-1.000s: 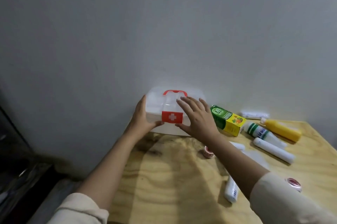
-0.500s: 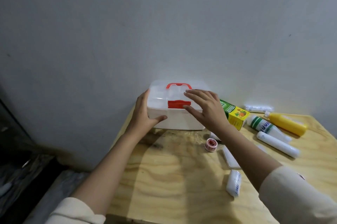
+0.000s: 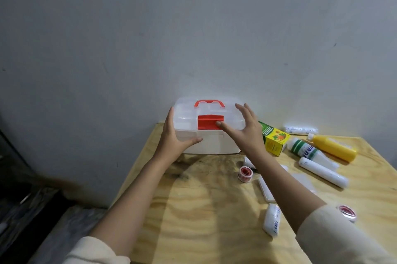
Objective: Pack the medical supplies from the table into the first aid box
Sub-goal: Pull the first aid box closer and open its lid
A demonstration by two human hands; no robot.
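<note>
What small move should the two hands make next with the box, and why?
Probably lift the lid with the right hand: the translucent white plastic first aid box is closed, its red latch looks flipped up under that thumb, and the left hand grips its side to steady it.

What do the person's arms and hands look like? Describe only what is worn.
The left hand and right hand are bare: no gloves, rings or watch show. The forearms are uncovered too. The left sleeve and right sleeve are cream, plain fabric with no visible markings, bunched back toward the elbows.
</note>
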